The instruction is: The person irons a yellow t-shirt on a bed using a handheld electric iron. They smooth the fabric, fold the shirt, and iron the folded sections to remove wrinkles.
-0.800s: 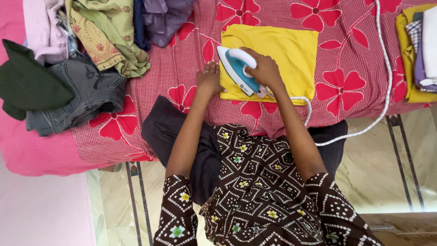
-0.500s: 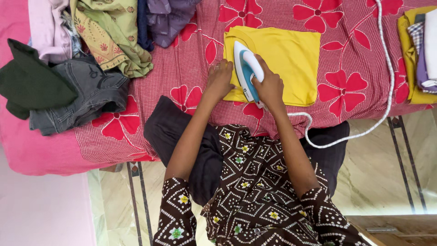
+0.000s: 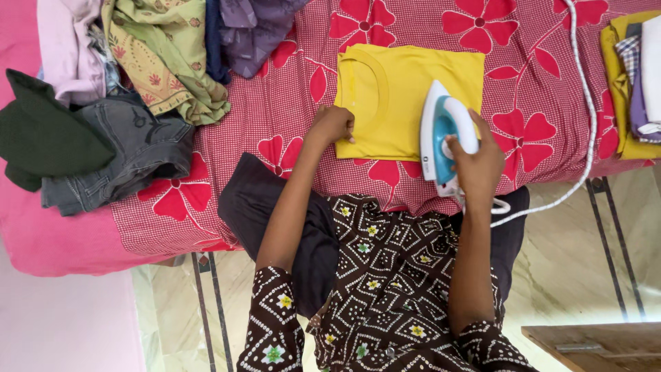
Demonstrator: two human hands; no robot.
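Observation:
A folded yellow shirt (image 3: 399,89) lies flat on the red flowered sheet (image 3: 275,103). My right hand (image 3: 478,162) grips the handle of a white and teal iron (image 3: 441,134), which rests on the shirt's near right corner with its tip pointing away from me. My left hand (image 3: 332,126) is curled at the shirt's near left edge, fingers pressing down on the cloth. The iron's white cord (image 3: 585,110) loops away to the right and up over the bed.
A heap of unfolded clothes (image 3: 124,89), jeans and a dark green piece among them, sits at the left. A stack of folded clothes (image 3: 633,76) lies at the right edge. A dark cloth (image 3: 261,200) hangs over the bed's near side. Marble floor (image 3: 585,262) is below.
My right hand has slid the iron from the shirt's left side across to its right near corner. My left hand has stayed at the left edge, closing into a loose fist.

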